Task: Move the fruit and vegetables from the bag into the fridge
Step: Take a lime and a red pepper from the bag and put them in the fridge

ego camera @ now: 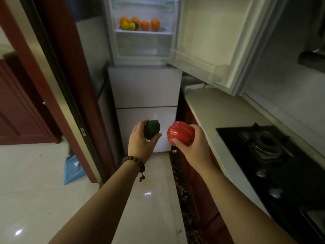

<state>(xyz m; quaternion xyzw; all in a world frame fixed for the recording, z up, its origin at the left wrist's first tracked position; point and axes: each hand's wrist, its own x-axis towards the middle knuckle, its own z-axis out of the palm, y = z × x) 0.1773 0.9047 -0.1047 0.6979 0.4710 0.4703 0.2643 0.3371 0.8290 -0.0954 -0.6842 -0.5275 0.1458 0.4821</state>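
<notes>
Two glossy pieces, fingers of each hand around one: dark green fruit [151,129], ribbed red pepper [179,134]

Glossy, smooth red pepper [179,135], matt dark green fruit [151,129], wooden bead bracelet [134,162], glossy tiled floor [35,199].

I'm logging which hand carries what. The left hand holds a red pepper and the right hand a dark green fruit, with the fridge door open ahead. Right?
Not quite: the items are swapped. The head view shows the left hand holding the dark green fruit and the right hand the red pepper. The fridge door is open ahead.
</notes>
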